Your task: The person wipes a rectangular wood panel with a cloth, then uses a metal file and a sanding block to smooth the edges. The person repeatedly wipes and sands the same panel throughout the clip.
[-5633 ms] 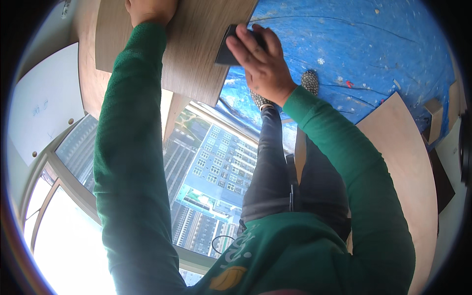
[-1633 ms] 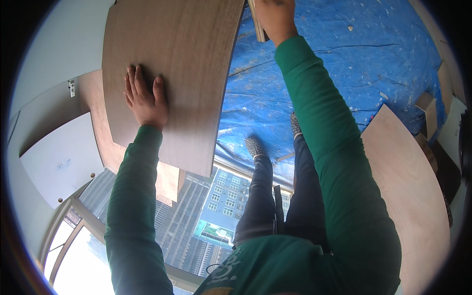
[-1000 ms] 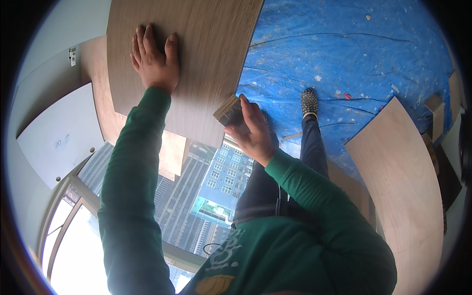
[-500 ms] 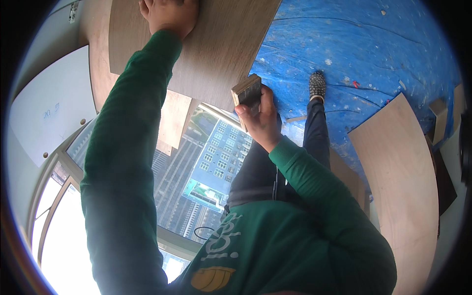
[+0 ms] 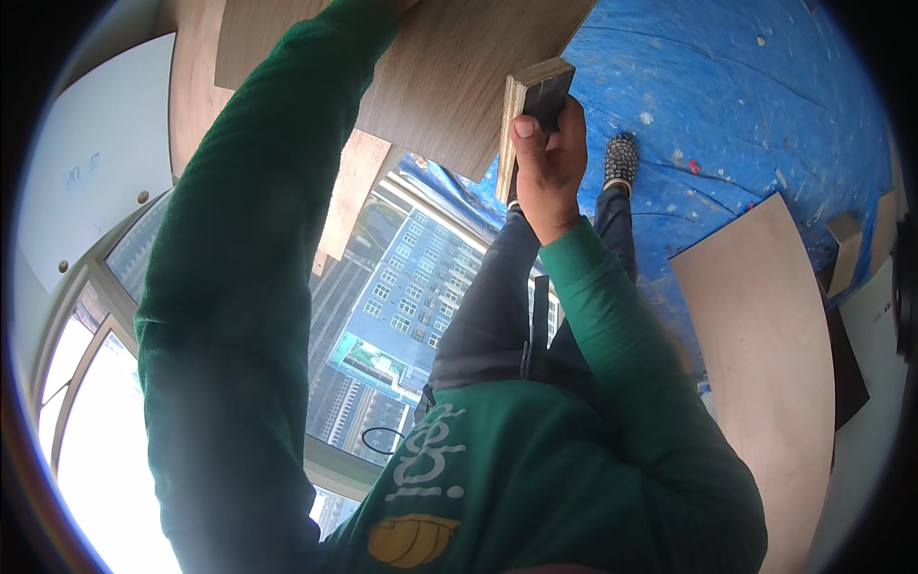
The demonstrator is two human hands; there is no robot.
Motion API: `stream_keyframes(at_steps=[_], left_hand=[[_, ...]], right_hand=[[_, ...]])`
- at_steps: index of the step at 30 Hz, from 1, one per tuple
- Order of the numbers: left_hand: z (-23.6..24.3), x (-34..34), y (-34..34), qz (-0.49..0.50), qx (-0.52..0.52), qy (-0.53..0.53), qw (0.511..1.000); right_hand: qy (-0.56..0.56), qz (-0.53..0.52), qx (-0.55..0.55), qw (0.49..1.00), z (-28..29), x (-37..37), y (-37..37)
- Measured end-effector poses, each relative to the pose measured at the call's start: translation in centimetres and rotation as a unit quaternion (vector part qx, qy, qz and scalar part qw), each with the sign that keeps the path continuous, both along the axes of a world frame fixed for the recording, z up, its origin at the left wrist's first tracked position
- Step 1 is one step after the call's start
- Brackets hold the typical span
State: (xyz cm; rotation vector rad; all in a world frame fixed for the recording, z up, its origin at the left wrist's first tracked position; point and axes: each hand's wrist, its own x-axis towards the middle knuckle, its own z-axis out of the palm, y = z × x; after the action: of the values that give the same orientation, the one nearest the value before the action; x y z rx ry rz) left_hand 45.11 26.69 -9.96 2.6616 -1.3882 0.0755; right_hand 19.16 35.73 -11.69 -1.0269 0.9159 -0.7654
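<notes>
In my right hand (image 5: pixel 553 187) is a thick plywood block (image 5: pixel 509 134) with a dark grey face and pale layered edges. My thumb presses on its near edge, and the fingers wrap behind the dark face. The block is held close to the right edge of a brown wood-grain board (image 5: pixel 449 86); I cannot tell whether they touch. My left arm stretches over the board's left part. Only a sliver of my left hand (image 5: pixel 405 4) shows at the top rim, so its fingers are hidden.
Blue sheeting (image 5: pixel 698 86) spotted with debris covers the floor at the right. A pale curved-looking panel (image 5: pixel 755 364) leans at the right, by dark and light offcuts. Below the board is a window (image 5: pixel 382 306) with buildings outside. A white panel (image 5: pixel 96 172) stands at the left.
My right hand has moved up and a little right with the block, now tilted more upright. My left hand has slid up almost out of the picture.
</notes>
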Motion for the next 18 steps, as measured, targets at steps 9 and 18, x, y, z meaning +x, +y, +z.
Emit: stream_keyframes(at_steps=[9,18], left_hand=[[0.2,-0.4,-0.2,0.003,-0.016,0.030,0.999],[-0.5,-0.9,-0.7,0.000,-0.011,0.021,1.000]], right_hand=[[0.017,0.017,0.026,0.999,0.5,-0.3,1.3],[0.040,-0.005,-0.004,0.999,-0.7,-0.2,1.4]])
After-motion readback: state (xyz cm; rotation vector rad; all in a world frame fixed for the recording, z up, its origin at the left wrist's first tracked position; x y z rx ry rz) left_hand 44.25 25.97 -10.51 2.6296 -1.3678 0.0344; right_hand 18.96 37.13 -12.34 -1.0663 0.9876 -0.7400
